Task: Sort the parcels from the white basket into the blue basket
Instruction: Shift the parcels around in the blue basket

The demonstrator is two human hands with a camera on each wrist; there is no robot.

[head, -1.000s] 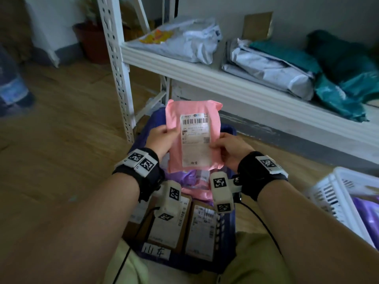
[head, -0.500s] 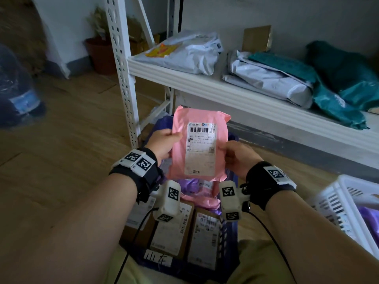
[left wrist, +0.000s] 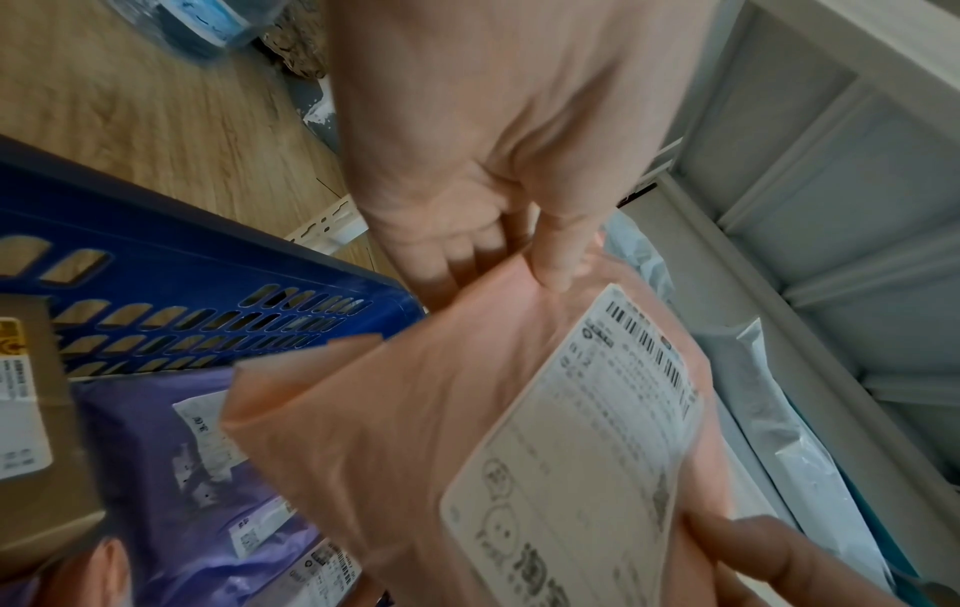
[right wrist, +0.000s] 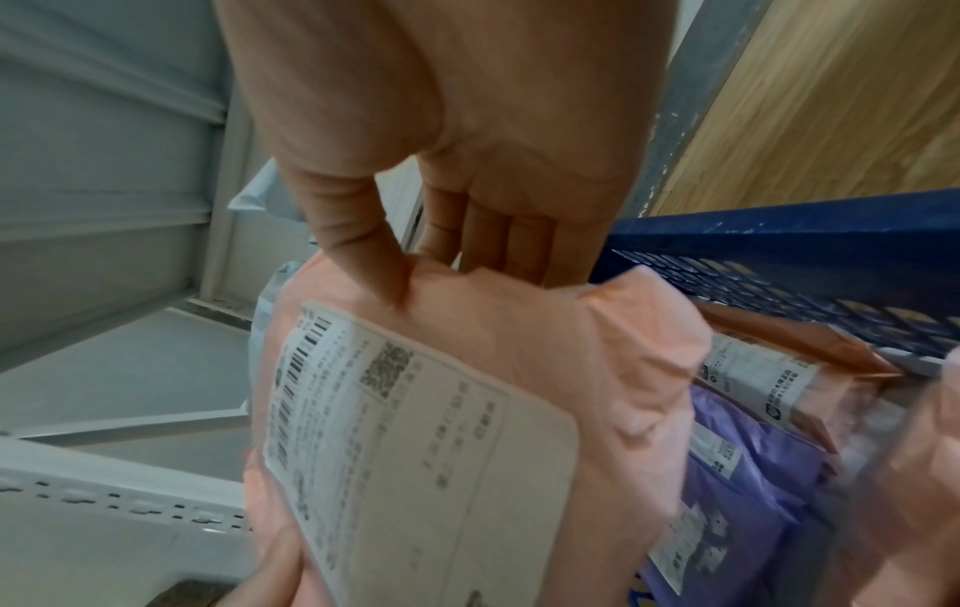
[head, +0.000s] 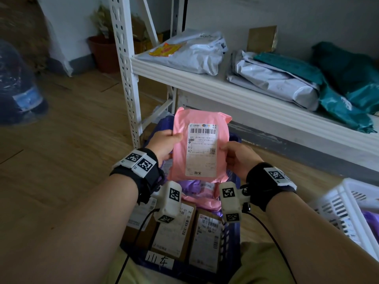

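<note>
Both hands hold a pink parcel with a white shipping label upright above the blue basket. My left hand pinches its left edge, thumb on the front; the left wrist view shows that thumb on the pink parcel. My right hand pinches the right edge of the pink parcel. The blue basket holds brown boxes, purple bags and another pink bag. The white basket stands at the lower right with a purple parcel inside.
A white metal shelf runs behind the basket, carrying grey and teal bags. Its upright post stands just left of the basket. A blue water jug is far left on the wooden floor, with a plant pot behind.
The pink parcel, held in both hands, has shifted slightly right and lower in the head view as the head moved closer. The grip looks unchanged.
</note>
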